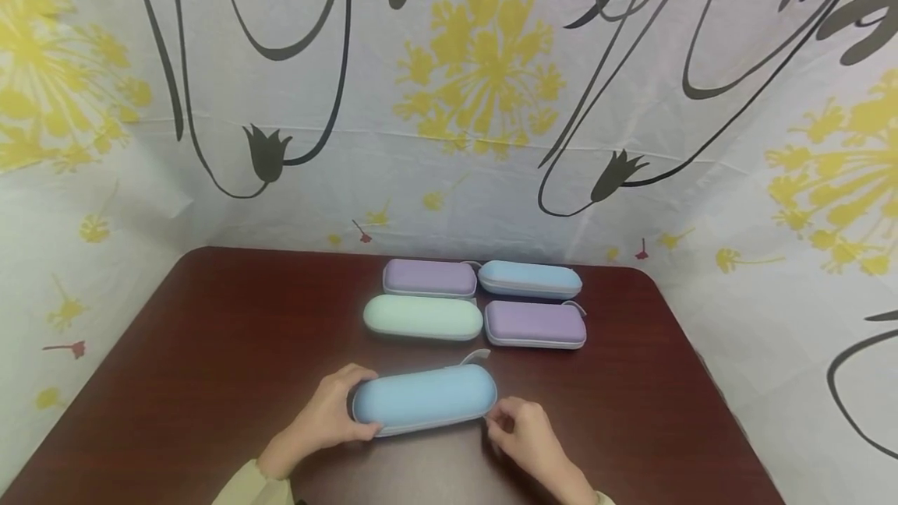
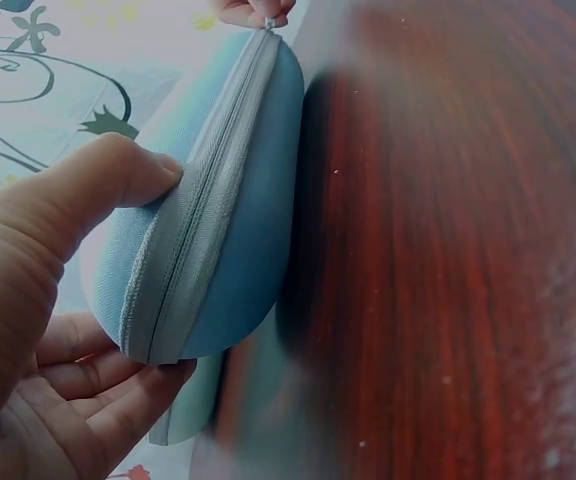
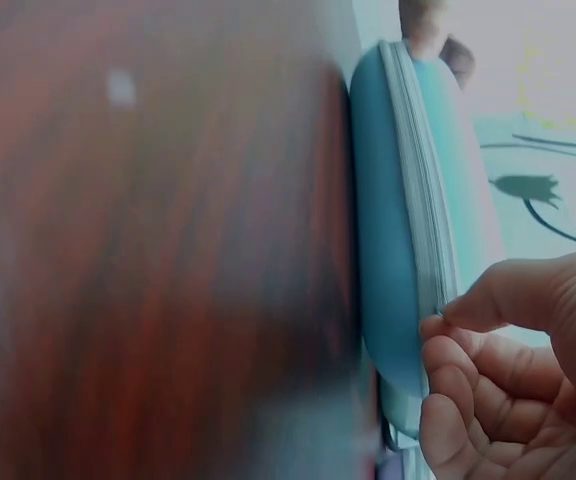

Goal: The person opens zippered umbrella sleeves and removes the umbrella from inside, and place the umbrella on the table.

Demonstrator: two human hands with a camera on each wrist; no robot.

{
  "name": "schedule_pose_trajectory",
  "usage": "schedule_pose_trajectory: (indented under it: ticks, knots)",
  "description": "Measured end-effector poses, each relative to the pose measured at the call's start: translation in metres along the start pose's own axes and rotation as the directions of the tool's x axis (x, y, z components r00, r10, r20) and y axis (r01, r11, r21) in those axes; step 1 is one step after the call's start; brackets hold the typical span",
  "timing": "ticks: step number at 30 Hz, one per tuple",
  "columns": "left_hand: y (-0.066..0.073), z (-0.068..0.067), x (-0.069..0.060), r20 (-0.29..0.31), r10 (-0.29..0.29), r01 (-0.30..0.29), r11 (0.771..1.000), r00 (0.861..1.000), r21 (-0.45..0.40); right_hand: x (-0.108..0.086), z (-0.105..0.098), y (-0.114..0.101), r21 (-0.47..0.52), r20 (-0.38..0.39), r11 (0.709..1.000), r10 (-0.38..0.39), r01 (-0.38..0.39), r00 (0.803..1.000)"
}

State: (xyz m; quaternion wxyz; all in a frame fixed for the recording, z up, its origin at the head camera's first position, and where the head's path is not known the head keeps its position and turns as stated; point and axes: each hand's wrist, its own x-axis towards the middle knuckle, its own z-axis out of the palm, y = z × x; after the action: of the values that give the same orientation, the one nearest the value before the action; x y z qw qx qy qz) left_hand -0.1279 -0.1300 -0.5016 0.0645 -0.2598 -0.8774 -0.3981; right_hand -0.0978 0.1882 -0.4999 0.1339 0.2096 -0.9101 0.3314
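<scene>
A light blue zip-up glasses case (image 1: 425, 399) lies on the table, its grey zipper (image 2: 200, 205) facing the near side. My left hand (image 1: 333, 409) grips the case's left end, thumb on the front by the zipper and fingers around the far side. At the right end, my right hand (image 1: 522, 436) pinches the small zipper pull (image 3: 440, 312) between thumb and forefinger. The zipper looks closed along its visible length. A grey strap loop (image 1: 477, 356) sticks out behind the case.
Behind it stand a mint green case (image 1: 423, 317), a purple case (image 1: 535, 324), another purple case (image 1: 429, 277) and another blue case (image 1: 529, 279), in two rows. The dark red-brown table (image 1: 231, 349) ends at a flower-patterned white sheet (image 1: 435, 178).
</scene>
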Motion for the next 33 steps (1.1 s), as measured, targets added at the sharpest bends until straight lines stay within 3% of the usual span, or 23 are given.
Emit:
schedule_pose_trajectory:
  ticks: [7,15,22,33]
  knots:
    - [0.005,0.003,-0.005,-0.014,-0.041,0.042,0.999,0.999,0.019,-0.001,0.004,-0.007,-0.007,-0.016,0.999,0.035,-0.035,0.999]
    - [0.013,0.004,-0.007,-0.034,-0.076,0.078,0.995,0.997,0.061,-0.002,0.01,-0.009,-0.01,-0.058,1.0,-0.007,0.007,0.998]
    - [0.015,0.004,-0.007,-0.031,-0.086,0.088,0.994,0.996,0.06,-0.002,0.012,-0.014,0.036,-0.003,0.999,0.018,-0.017,1.0]
    - [0.016,0.003,-0.008,-0.029,-0.081,0.083,0.995,0.996,0.056,-0.002,0.013,-0.019,0.036,0.004,0.999,0.031,-0.031,1.0]
